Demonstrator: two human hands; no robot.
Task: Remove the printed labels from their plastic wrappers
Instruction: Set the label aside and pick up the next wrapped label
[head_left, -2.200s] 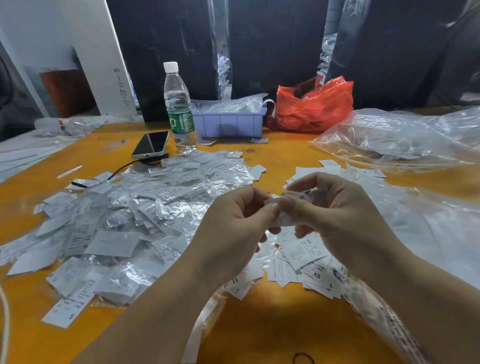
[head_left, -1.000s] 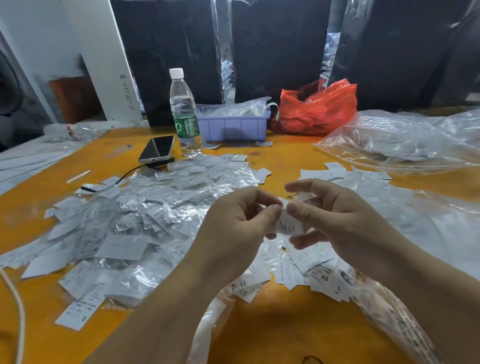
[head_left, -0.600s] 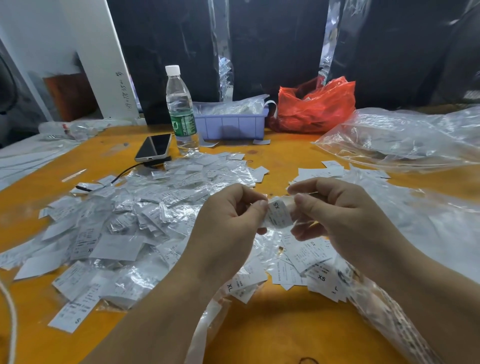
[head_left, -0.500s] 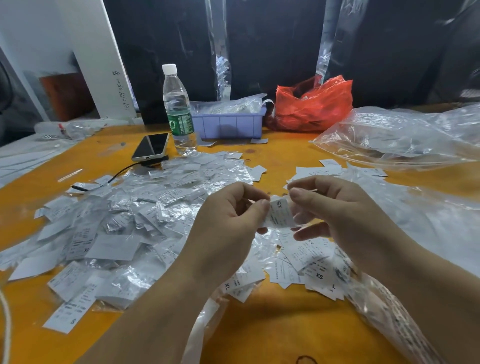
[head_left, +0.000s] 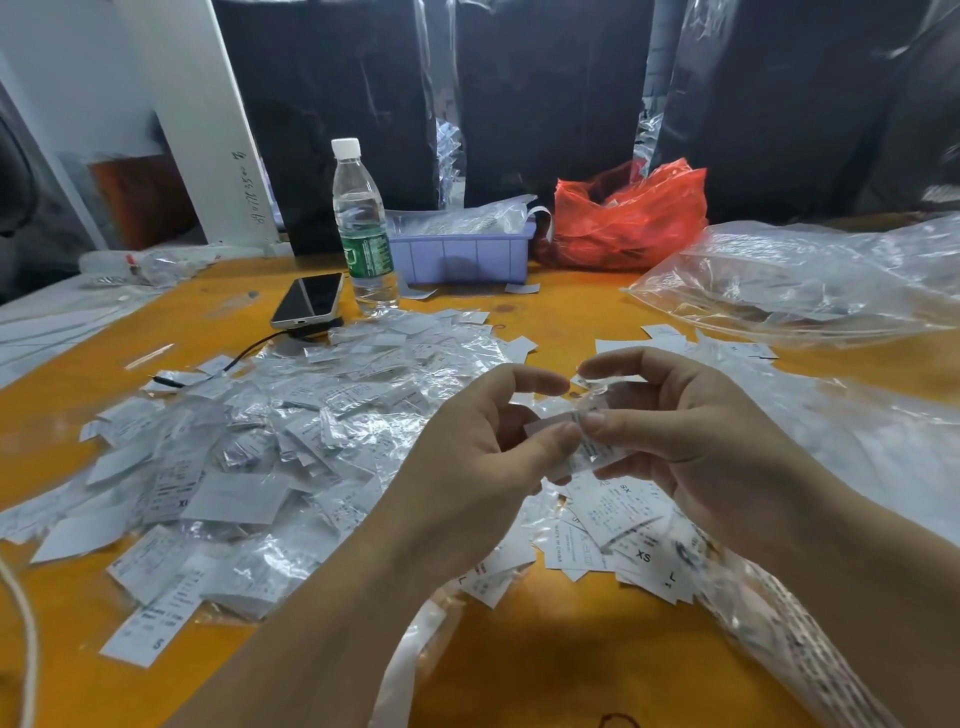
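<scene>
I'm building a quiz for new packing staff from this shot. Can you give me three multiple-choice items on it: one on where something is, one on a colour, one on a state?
1. Where does the phone lie?
A. left of the water bottle
B. inside the tray
C. under the red bag

2. What colour is the tray behind the pile of wrapped labels?
A. green
B. pale purple
C. black

3. What are the two hands doing?
A. resting flat on the table
B. both pinching one small label in its wrapper
C. lifting the bottle

Answers:
1 A: the phone sits on the orange table just left of the bottle's base.
2 B: its ribbed wall is pale purple.
3 B: left hand and right hand meet on it at the fingertips.
</scene>
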